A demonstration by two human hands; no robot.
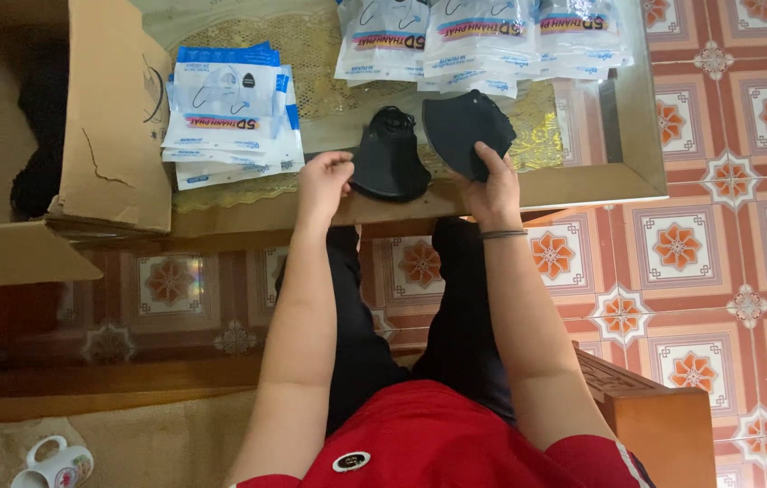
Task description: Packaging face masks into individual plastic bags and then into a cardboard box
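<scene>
The mask packs (483, 41) are cut off at the counter's (582, 185) far edge. One black mask (465, 131) is held by the right hand (492, 185), a black stack (390, 158) is touched by the left hand (325, 176).

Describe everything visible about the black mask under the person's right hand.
The black mask is a soft, fabric-looking face mask, matte black, rounded in outline with a centre fold or seam running across it. It lies flat on the glass-topped table near its front edge, over a gold lace cloth. The right hand presses its near edge, thumb on top. Just to its side sits a second stack of black masks, which the left hand touches; whether the two touch each other is unclear. Ear loops are not clearly visible.
</scene>
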